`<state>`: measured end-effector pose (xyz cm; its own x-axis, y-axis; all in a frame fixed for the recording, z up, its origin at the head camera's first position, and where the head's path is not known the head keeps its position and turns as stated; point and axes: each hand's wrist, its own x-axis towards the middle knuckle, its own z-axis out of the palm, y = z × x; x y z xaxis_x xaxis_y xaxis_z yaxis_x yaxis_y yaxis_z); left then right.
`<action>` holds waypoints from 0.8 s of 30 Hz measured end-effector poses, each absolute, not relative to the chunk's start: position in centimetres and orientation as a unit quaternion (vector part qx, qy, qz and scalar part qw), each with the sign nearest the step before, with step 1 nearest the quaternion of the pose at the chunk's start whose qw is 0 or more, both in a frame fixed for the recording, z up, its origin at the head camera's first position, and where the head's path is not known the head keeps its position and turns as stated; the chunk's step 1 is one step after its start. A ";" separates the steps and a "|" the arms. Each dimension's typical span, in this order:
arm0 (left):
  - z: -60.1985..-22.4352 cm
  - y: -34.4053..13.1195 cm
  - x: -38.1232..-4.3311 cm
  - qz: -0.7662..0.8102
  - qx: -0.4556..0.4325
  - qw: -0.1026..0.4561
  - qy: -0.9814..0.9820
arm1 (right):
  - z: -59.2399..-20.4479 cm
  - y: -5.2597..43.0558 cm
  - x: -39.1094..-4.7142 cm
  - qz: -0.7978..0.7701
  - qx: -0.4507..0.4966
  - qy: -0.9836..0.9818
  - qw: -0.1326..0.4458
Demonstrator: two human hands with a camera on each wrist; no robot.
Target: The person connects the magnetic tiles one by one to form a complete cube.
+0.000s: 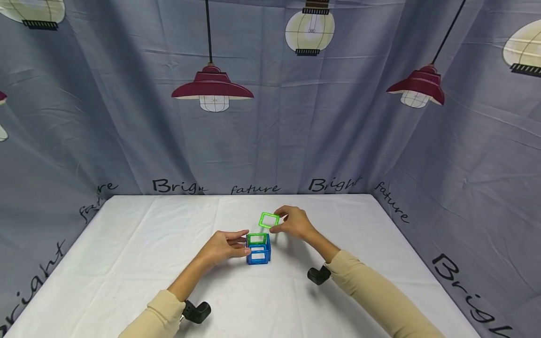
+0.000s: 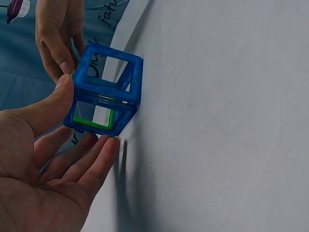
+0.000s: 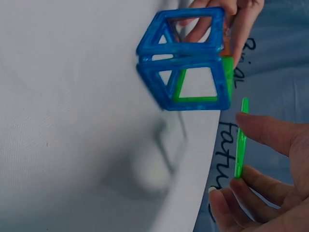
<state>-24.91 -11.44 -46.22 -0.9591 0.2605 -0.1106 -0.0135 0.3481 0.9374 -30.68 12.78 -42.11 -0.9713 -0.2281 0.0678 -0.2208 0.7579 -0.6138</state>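
A small box of square magnetic tiles (image 1: pixel 258 262) stands on the white table, its see-through frames blue on the sides with a green tile (image 1: pixel 257 234) on top. My left hand (image 1: pixel 224 248) holds the box from its left, thumb at one edge and fingertips along the side, as the left wrist view shows. Just behind and right of the box, my right hand (image 1: pixel 296 222) pinches a loose green square magnetic tile (image 3: pixel 240 145) between thumb and fingers. That tile is raised above the table, edge-on in the right wrist view and a short gap from the box.
The white table (image 1: pixel 139 253) reaches back to a grey-blue curtain (image 1: pixel 262 141) printed with lamps and lettering, which also runs along both sides. A black wrist camera (image 1: pixel 197 312) is worn on the left wrist, another black camera (image 1: pixel 319 275) on the right.
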 end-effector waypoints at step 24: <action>-46.4 -11.7 -25.0 0.571 0.087 0.127 0.806 | -41.4 11.9 -27.0 -0.332 -0.204 0.919 0.060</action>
